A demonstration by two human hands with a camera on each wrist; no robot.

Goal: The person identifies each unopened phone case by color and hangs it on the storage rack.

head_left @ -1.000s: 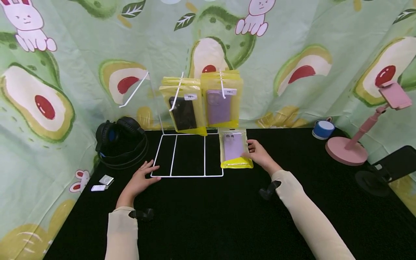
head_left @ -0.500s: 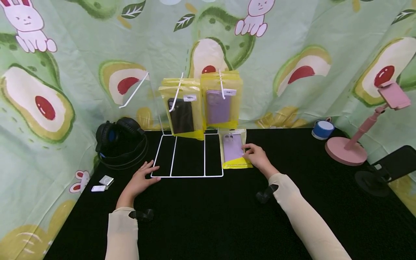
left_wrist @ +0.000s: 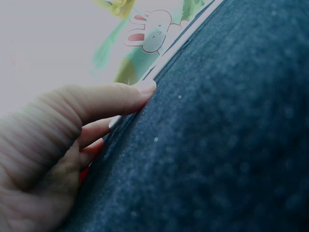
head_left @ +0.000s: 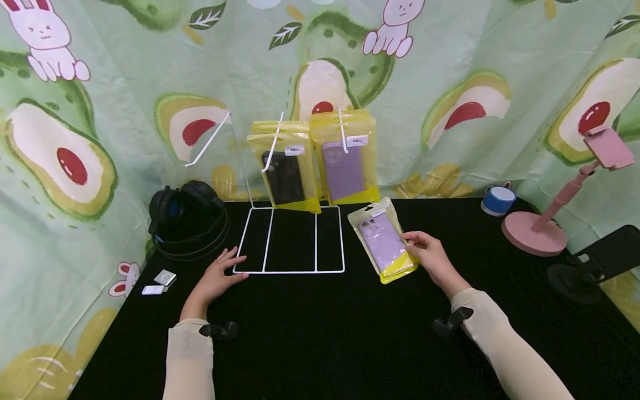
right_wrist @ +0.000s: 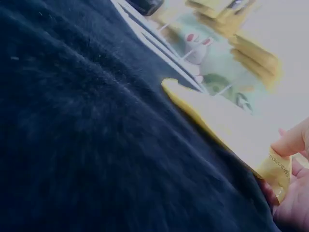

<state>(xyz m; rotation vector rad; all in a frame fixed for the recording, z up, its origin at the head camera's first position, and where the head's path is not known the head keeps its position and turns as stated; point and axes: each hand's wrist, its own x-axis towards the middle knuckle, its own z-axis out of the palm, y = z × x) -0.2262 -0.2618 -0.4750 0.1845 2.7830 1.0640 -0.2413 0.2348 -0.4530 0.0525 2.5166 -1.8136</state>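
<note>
My right hand (head_left: pixel 431 258) pinches the right edge of a phone case package (head_left: pixel 382 239), a clear pouch with a yellow bottom and a lilac phone case inside. The pouch lies tilted, just right of the white wire display rack's base (head_left: pixel 330 271). In the right wrist view, thumb and fingers hold the pouch's yellow end (right_wrist: pixel 277 174). My left hand (head_left: pixel 215 283) rests at the rack's front left corner with its fingers spread. The left wrist view has that thumb (left_wrist: pixel 120 98) straight and touching the white wire (left_wrist: pixel 166 55).
Packaged black phone cases (head_left: pixel 285 178) hang on the rack's middle hook, packaged lilac ones (head_left: pixel 345 169) on the right hook. Headphones (head_left: pixel 187 216) and small white items (head_left: pixel 159 282) lie left. A blue-white roll (head_left: pixel 498 200), pink phone stand (head_left: pixel 535 233) and black stand (head_left: pixel 607 255) stand right.
My right hand has drawn the lilac case package right and toward me, off the rack's base, turning it aslant. The hanging packages have swung slightly. My left hand stays in place.
</note>
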